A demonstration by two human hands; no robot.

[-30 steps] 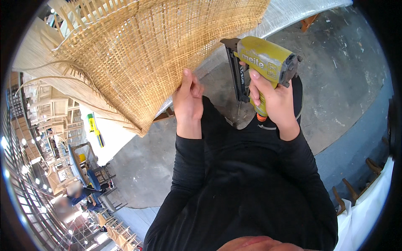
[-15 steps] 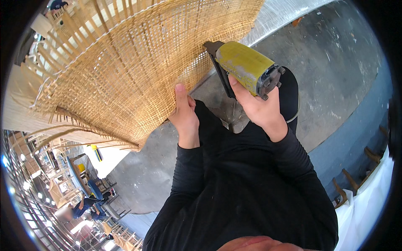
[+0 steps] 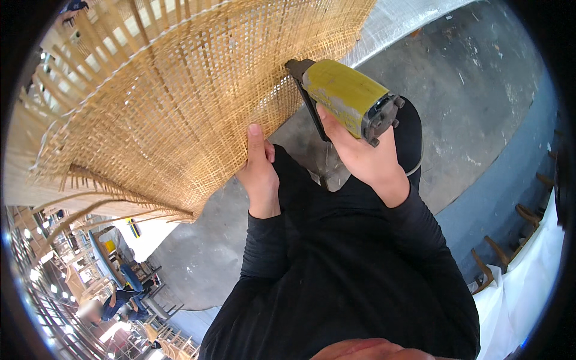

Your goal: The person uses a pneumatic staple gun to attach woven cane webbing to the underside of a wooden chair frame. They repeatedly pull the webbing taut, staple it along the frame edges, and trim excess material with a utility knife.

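A large sheet of woven cane webbing (image 3: 180,102) spreads over the upper left, its far and left edges frayed into loose strands. My left hand (image 3: 260,174) grips the sheet's near edge, thumb on top and fingers curled beneath. In my right hand (image 3: 366,153) is a yellow pneumatic stapler (image 3: 345,90) with worn paint. Its dark nose rests on or just above the webbing near the right part of that edge; the exact contact cannot be made out. My right fingers are mostly hidden behind the tool's body.
Under the webbing lies a pale work surface (image 3: 18,186), with clear plastic film (image 3: 399,24) at its right. Grey concrete floor (image 3: 474,102) stretches to the right. Curved wooden legs (image 3: 483,273) stand beside white sheeting (image 3: 516,300). At lower left, a person (image 3: 114,303) is near furniture frames.
The view has shifted slightly. The stapler and both hands appear a little further left in the picture, with the same grips on the tool and the webbing.
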